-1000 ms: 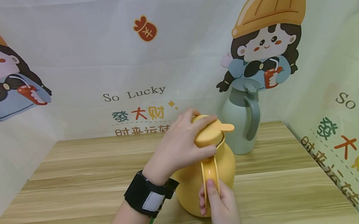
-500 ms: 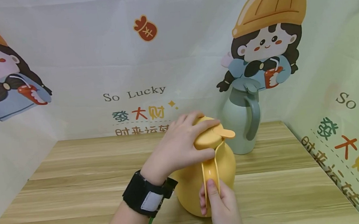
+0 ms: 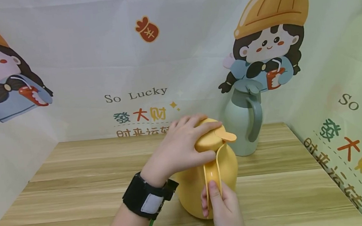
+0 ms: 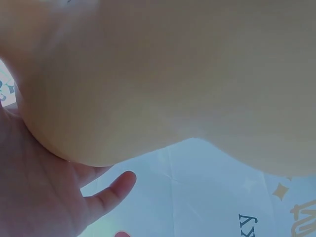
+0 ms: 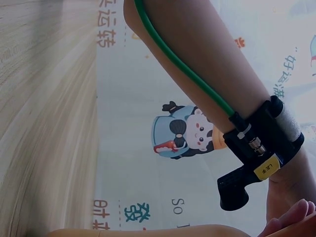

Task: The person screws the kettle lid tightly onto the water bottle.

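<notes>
A yellow thermos jug (image 3: 227, 166) stands on the wooden table in the head view. My left hand (image 3: 184, 145) grips its round lid (image 3: 208, 141) from above, fingers over the far side and thumb along the near edge. The lid's tab (image 3: 225, 135) points right. My right hand (image 3: 224, 207) is wrapped around the jug's handle (image 3: 211, 172), thumb on top. In the left wrist view the jug's smooth body (image 4: 163, 89) fills the upper part, with the left hand (image 4: 44, 182) against it. Only a strip of the jug (image 5: 148, 233) shows in the right wrist view.
Behind the yellow jug, to the right, stands a pale green jug (image 3: 242, 125) with a grey-green handle. A printed cloth (image 3: 97, 55) hangs at the back and sides of the wooden table (image 3: 92, 179). My left wrist wears a black strap (image 3: 150, 198) with a green cable.
My left hand has turned the lid a little, so its tab has swung toward the handle. That hand has shifted slightly left and down. My right hand has stayed on the handle.
</notes>
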Available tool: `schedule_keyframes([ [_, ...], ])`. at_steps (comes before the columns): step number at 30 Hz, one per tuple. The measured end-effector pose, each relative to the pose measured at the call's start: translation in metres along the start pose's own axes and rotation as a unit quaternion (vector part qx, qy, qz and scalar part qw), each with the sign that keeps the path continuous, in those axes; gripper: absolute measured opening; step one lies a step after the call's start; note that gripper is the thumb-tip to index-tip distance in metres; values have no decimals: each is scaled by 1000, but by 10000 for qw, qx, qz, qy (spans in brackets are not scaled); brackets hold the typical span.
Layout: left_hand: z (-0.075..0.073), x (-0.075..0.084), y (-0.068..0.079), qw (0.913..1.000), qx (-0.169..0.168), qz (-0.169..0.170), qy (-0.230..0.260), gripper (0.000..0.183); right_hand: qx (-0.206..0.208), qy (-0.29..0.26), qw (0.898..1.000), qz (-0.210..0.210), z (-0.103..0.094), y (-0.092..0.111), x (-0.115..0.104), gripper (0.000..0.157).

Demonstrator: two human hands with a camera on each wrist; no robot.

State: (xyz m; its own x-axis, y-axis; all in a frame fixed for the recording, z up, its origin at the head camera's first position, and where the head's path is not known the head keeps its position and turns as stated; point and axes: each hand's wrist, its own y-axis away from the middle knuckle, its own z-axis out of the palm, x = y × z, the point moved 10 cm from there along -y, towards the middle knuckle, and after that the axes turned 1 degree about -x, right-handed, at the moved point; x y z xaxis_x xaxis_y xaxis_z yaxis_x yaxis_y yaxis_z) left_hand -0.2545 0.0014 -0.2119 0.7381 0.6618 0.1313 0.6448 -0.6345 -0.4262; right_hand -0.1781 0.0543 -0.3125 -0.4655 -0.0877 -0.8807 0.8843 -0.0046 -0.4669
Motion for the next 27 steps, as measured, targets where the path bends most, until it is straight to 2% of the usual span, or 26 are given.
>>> schedule_keyframes([
  [14,0,0,1,9999,-126,40,18,57,-69,16,10000,7,1,0,1,32],
  [17,-1,0,-1,9997,-179,-128,138,57,-79,16,10000,37,1,0,2,32],
  [21,-6,3,-8,9980,-91,-583,217,64,-103,-13,9999,75,1,0,2,31],
  [24,-10,10,-15,9962,4,-858,149,69,-119,-22,9998,137,1,0,3,31],
  [27,-10,17,-21,9954,31,-960,12,68,-112,-7,9998,167,1,0,2,32],
])
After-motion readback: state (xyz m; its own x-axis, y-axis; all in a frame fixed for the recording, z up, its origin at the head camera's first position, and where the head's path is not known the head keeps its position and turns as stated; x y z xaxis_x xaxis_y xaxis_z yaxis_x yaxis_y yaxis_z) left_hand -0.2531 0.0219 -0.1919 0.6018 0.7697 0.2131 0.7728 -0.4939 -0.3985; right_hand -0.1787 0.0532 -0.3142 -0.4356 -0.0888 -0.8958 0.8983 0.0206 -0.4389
